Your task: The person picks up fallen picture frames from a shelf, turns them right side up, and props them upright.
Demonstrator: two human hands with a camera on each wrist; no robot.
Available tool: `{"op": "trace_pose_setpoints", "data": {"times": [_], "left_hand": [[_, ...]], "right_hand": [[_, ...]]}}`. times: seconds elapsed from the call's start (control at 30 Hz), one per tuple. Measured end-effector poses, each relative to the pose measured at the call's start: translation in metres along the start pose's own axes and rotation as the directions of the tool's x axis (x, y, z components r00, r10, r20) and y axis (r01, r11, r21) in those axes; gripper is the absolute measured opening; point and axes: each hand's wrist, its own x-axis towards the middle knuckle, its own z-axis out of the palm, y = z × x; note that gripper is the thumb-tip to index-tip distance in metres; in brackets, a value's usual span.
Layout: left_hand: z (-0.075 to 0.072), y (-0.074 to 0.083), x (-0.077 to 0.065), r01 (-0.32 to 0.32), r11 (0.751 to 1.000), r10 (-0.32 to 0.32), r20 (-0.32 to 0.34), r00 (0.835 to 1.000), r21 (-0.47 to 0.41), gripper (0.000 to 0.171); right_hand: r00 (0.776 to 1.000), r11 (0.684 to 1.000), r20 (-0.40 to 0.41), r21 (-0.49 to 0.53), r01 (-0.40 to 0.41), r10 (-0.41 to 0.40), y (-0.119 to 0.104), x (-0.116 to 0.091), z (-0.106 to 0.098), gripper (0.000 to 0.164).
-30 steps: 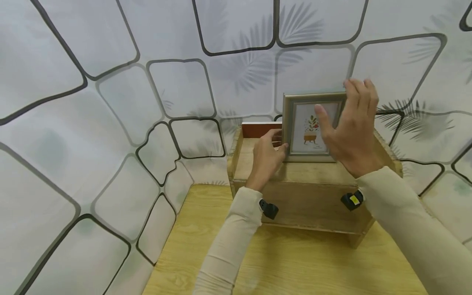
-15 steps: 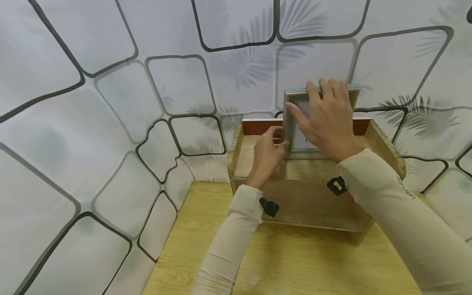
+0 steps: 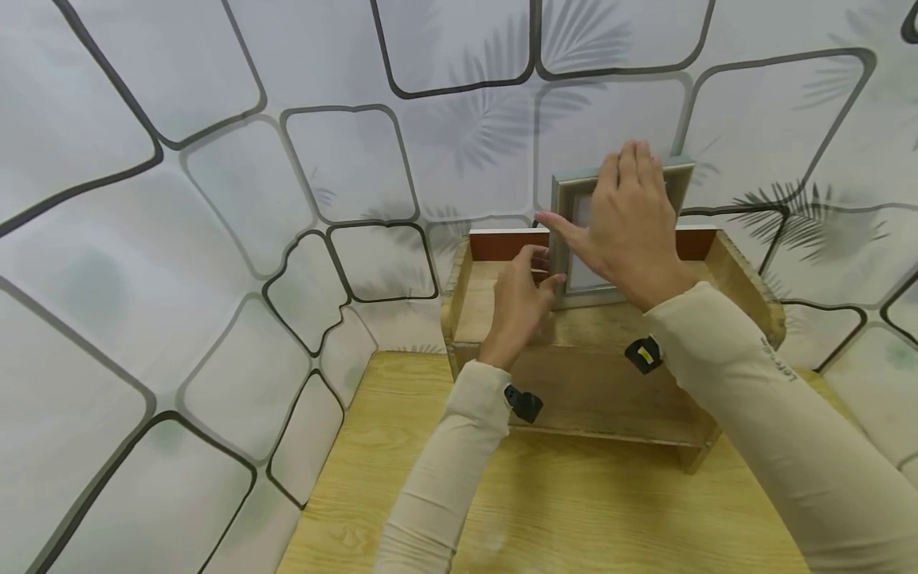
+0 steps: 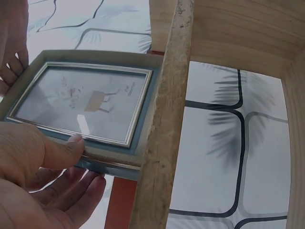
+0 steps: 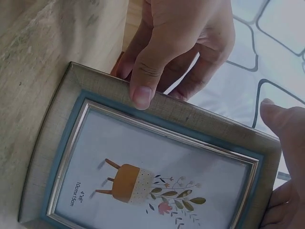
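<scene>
I see my left hand [image 3: 518,307] pinching a picture frame [image 3: 582,275], my right hand [image 3: 634,231] along its top, fingers straight, together, shelf [image 3: 602,328] beneath

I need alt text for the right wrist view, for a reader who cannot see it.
The left hand pinches the rim of a picture frame, thumb in front. The print, turned sideways, shows a pot on legs with leaves and flowers. Part of the right hand shows at the right edge, and a wooden surface at the left.
</scene>
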Motion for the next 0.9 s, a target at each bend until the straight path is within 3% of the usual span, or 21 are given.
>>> {"op": "trace_pose_setpoints", "data": {"times": [0.33, 0.57, 0.9], "left_hand": [[0.003, 0.003, -0.004, -0.012, 0.999, 0.013, -0.012, 1.0, 0.051, 0.037], [0.005, 0.003, -0.008, -0.059, 0.998, 0.06, -0.043, 0.997, 0.021, 0.035], [0.006, 0.006, -0.015, -0.053, 0.999, 0.053, -0.043, 0.998, 0.004, 0.034]], "right_hand": [[1.0, 0.999, 0.027, 0.051, -0.013, 0.012, 0.002, 0.001, -0.002, 0.118], [0.999, 1.0, 0.041, 0.028, 0.006, -0.007, 0.004, 0.0, -0.004, 0.11], [0.996, 0.997, 0.093, 0.077, -0.005, -0.002, 0.004, -0.001, -0.007, 0.109]]}}
